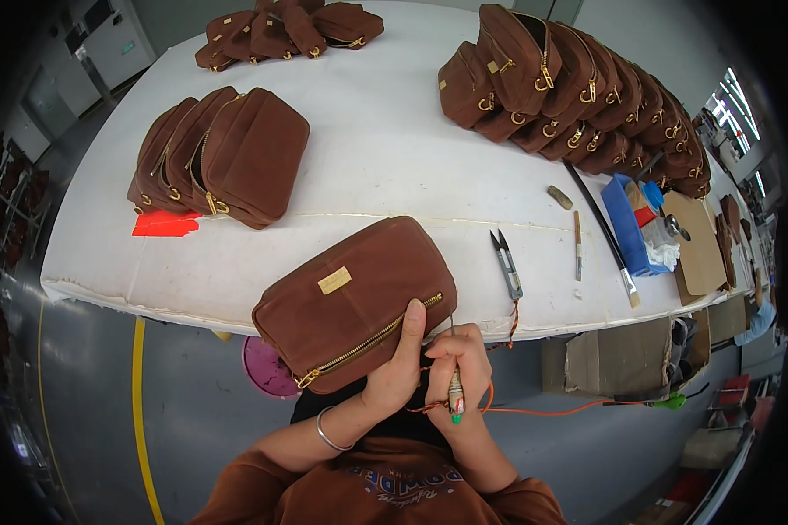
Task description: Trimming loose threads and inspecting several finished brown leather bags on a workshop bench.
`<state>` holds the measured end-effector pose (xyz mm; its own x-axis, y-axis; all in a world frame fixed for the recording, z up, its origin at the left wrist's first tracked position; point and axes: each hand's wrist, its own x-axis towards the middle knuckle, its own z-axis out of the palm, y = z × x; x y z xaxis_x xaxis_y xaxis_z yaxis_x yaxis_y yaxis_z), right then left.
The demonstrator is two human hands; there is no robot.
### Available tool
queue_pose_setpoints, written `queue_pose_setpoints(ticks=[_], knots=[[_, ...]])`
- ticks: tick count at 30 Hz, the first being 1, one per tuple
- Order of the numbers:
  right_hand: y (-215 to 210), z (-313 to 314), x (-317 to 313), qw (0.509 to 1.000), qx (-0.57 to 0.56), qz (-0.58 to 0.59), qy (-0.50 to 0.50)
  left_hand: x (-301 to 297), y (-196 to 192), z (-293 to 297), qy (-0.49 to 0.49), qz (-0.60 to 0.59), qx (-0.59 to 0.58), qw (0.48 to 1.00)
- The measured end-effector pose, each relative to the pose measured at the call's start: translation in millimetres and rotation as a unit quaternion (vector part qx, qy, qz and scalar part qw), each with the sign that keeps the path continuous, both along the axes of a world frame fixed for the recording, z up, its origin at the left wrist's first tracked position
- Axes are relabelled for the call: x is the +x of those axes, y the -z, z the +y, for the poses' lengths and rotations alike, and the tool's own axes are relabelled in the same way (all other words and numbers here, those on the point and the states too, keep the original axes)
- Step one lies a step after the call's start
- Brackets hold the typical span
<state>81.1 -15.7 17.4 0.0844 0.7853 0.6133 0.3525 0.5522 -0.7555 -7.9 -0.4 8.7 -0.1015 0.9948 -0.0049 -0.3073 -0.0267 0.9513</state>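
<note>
A brown leather zip bag (346, 289) is held at the table's near edge, tilted, with its gold front zipper and small gold plate facing up. My left hand (400, 366) grips its lower right side, thumb on the leather beside the zipper; the other fingers are hidden beneath. Just right of the bag, my right hand (464, 360) is closed round a slim tool (456, 394) with a wrapped, green-ended handle. Its thin metal tip points up, close to the bag's edge; the exact kind is unclear. Thread snips (505, 265) lie beyond my right hand, tied to a braided cord.
Three similar bags (258, 157) stand at the left beside red tape (165, 224). More bags pile up far left (276, 33) and far right (578, 83). A long brush (606, 236), a thin stick (578, 245) and a blue bin (626, 223) lie rightward. An orange cable (552, 409) hangs below.
</note>
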Motion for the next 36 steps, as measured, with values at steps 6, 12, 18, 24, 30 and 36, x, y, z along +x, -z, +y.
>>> queue_pose_setpoints(ticks=[6, 12, 18, 24, 30, 36], knots=[[8, 2, -1, 1.000, 0.027, -0.002, -0.011, 0, -6, -2, 0.007, -0.031, -0.010, 0.999], [7, 4, -1, 0.999, 0.035, -0.008, -0.009, 1, -9, -1, -0.006, -0.007, 0.013, 1.000], [7, 6, -2, 0.999, 0.048, -0.015, -0.004, 0, -8, -1, 0.008, -0.028, 0.001, 1.000], [8, 5, -3, 0.999, 0.046, -0.018, 0.001, -1, -5, -2, 0.009, -0.023, 0.004, 1.000], [9, 4, -4, 0.999, 0.044, -0.029, 0.010, -1, 4, -1, 0.013, -0.037, 0.014, 0.999], [5, 8, -6, 0.999, 0.030, -0.022, 0.019, 0, 2, -1, 0.019, -0.019, 0.006, 1.000]])
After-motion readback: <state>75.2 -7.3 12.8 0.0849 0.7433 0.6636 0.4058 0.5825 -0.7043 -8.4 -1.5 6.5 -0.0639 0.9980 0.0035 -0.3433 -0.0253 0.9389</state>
